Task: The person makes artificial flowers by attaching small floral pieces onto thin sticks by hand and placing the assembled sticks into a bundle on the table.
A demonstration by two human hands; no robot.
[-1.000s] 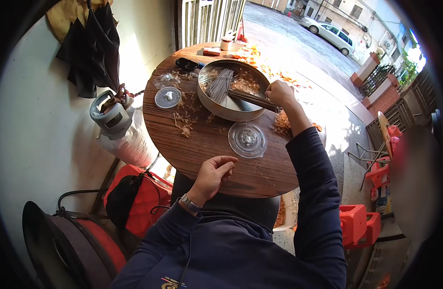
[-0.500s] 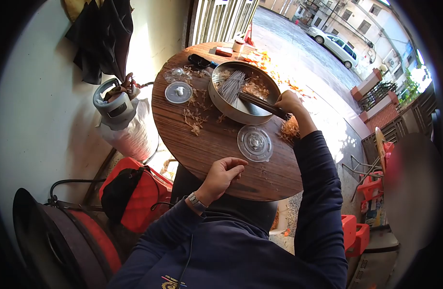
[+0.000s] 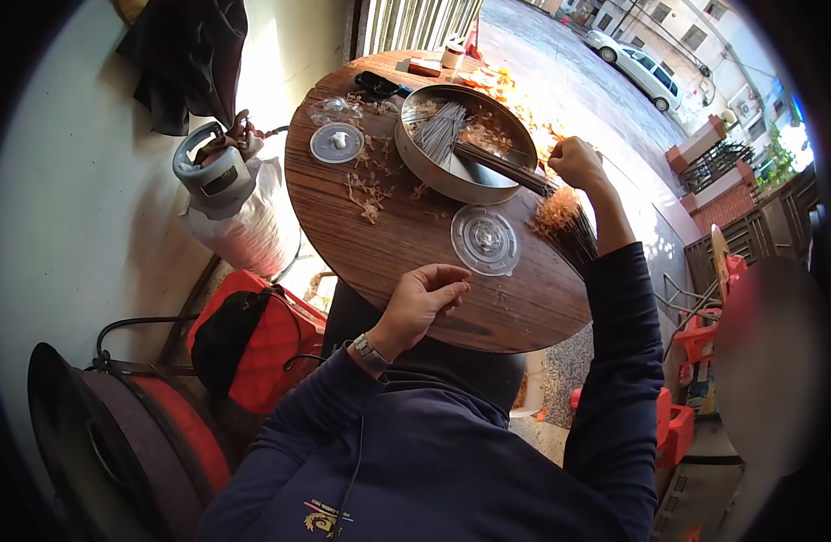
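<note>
My left hand (image 3: 422,307) is over the table's near edge, thumb and fingers pinched together; whatever they hold, if anything, is too small to make out. Just beyond its fingertips lies a clear plastic lid (image 3: 484,241) with a whitish lump in its middle. My right hand (image 3: 578,164) is closed in a fist above the table's right side; its contents are hidden. Below it, a bundle of thin dark sticks (image 3: 510,167) leans over the rim of a round metal tin (image 3: 460,185), with a fluffy orange tuft (image 3: 560,210) on it. Thin grey sticks (image 3: 441,129) and pale shavings lie inside the tin.
On the round wooden table (image 3: 343,244) are a second lid with white paste (image 3: 337,143), scattered shavings (image 3: 368,197), a dark object (image 3: 376,84), a small jar (image 3: 452,56) and orange pieces (image 3: 492,86). A gas cylinder (image 3: 218,176) and red stool (image 3: 271,343) stand left.
My right hand has moved off the dark bundle, up and to the right, uncovering the sticks and orange tuft. My left hand stays pinched near the lid. The view has shifted slightly.
</note>
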